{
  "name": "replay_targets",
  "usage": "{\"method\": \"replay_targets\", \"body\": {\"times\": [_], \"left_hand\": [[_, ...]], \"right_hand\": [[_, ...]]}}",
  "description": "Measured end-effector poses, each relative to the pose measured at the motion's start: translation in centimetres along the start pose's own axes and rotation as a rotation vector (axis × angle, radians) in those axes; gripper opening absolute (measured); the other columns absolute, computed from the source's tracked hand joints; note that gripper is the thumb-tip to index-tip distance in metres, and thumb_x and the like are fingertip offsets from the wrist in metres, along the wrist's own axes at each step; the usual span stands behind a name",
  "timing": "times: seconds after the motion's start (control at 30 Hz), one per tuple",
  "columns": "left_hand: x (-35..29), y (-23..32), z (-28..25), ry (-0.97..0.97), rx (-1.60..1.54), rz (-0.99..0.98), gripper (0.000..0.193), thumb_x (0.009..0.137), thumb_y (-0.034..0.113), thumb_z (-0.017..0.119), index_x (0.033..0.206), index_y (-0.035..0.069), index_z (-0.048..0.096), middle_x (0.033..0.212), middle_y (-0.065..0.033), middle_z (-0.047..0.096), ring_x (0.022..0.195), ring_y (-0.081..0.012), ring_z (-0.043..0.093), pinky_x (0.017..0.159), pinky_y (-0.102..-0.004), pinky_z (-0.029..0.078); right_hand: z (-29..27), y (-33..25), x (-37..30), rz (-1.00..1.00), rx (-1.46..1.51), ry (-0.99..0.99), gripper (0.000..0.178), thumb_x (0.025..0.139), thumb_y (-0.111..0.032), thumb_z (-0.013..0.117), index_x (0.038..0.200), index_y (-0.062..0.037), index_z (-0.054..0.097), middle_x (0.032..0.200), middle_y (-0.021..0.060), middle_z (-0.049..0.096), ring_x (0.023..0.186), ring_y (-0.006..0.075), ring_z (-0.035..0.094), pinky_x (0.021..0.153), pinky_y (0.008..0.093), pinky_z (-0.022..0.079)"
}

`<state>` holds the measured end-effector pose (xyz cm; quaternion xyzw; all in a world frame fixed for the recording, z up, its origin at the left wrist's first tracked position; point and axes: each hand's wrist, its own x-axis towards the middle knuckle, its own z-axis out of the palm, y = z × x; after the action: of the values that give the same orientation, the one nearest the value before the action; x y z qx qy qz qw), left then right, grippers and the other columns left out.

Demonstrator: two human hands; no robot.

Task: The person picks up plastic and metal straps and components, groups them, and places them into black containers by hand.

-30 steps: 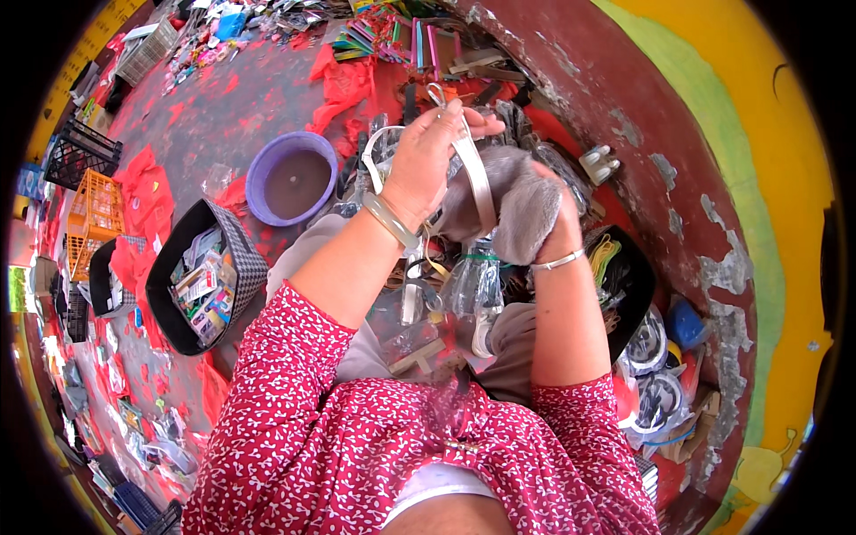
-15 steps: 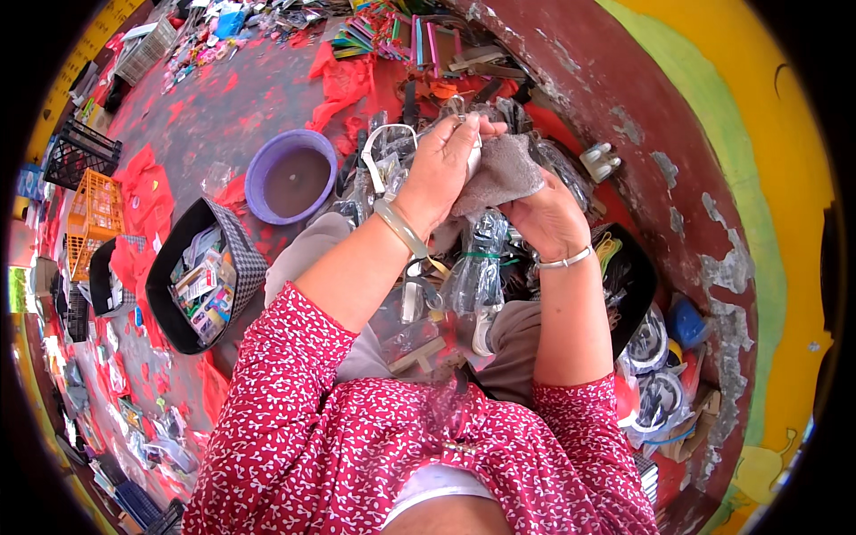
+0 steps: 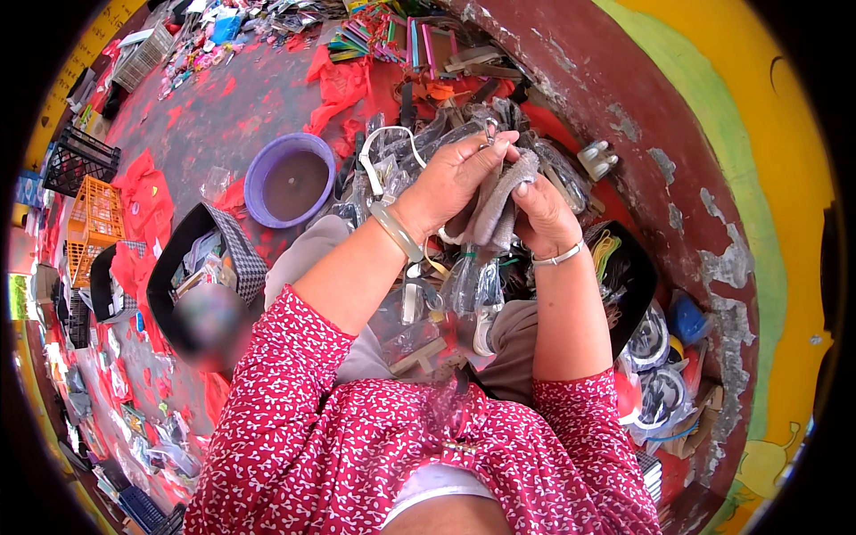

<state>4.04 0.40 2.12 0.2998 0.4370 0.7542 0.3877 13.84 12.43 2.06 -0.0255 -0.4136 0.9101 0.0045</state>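
Observation:
My left hand (image 3: 451,182) is closed, with a small metal piece (image 3: 489,133), perhaps a buckle, sticking out past its fingertips. A thin white strap (image 3: 366,160) loops up from the pile and runs behind this hand. In my right hand (image 3: 547,219) is a folded grey-brown cloth (image 3: 496,210), thumb on top, bunched up against the left fingers. Most of what the left fingers grip is hidden by the hand and cloth. Below both hands, between my knees, lie clear plastic-wrapped bundles (image 3: 473,281), one with a green tie.
A purple basin (image 3: 252,183) with murky water stands to the left. Nearer is a checkered box (image 3: 249,267) of small packages, partly blurred. At right are a black bin (image 3: 644,290) with yellow cords, wrapped wheel-like items (image 3: 661,397) and a peeling red wall (image 3: 682,209).
The cloth was spread out between the hands and is now folded and bunched lower. My left hand has moved slightly right, and the metal piece shows beyond its fingertips.

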Motion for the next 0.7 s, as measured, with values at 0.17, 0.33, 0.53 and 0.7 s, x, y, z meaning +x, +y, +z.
{"method": "replay_targets", "body": {"times": [0.17,0.33,0.53,0.7], "left_hand": [[0.3,-0.4,-0.5,-0.023,-0.057,-0.038,0.035,0.09,0.025,0.048,0.11,-0.002,0.055,0.105,-0.0064,0.058,0.098,-0.0125,0.053,0.091,-0.0265,0.038],[0.1,0.2,-0.5,0.075,0.022,0.062,0.038,0.09,0.027,0.047,0.107,-0.005,0.056,0.11,-0.0109,0.058,0.115,-0.0188,0.043,0.1,-0.0307,0.029],[0.2,0.1,-0.4,0.205,-0.069,0.146,0.033,0.091,0.025,0.046,0.091,-0.005,0.058,0.111,-0.0201,0.055,0.109,-0.0227,0.048,0.098,-0.0342,0.032],[0.4,0.5,-1.2,0.233,0.039,0.232,0.032,0.091,0.025,0.045,0.08,-0.003,0.056,0.097,-0.0199,0.061,0.103,-0.0236,0.053,0.092,-0.0355,0.038]], "right_hand": [[1.0,1.2,0.8,-0.063,-0.065,0.221,0.031,0.077,-0.01,0.066,0.105,-0.0038,0.053,0.092,0.0041,0.06,0.081,0.0152,0.059,0.073,0.0274,0.048],[1.4,1.4,1.5,-0.041,-0.094,0.208,0.024,0.079,-0.009,0.063,0.102,-0.0041,0.055,0.09,0.0036,0.061,0.078,0.014,0.059,0.07,0.027,0.048],[2.2,2.2,2.1,-0.036,-0.051,0.218,0.021,0.081,-0.012,0.061,0.101,-0.0041,0.058,0.09,0.0015,0.06,0.08,0.0119,0.058,0.071,0.0259,0.047],[2.0,2.3,2.2,0.04,-0.085,0.159,0.023,0.082,-0.009,0.06,0.104,-0.0047,0.057,0.092,0.0027,0.062,0.081,0.0135,0.06,0.073,0.0272,0.049]]}}
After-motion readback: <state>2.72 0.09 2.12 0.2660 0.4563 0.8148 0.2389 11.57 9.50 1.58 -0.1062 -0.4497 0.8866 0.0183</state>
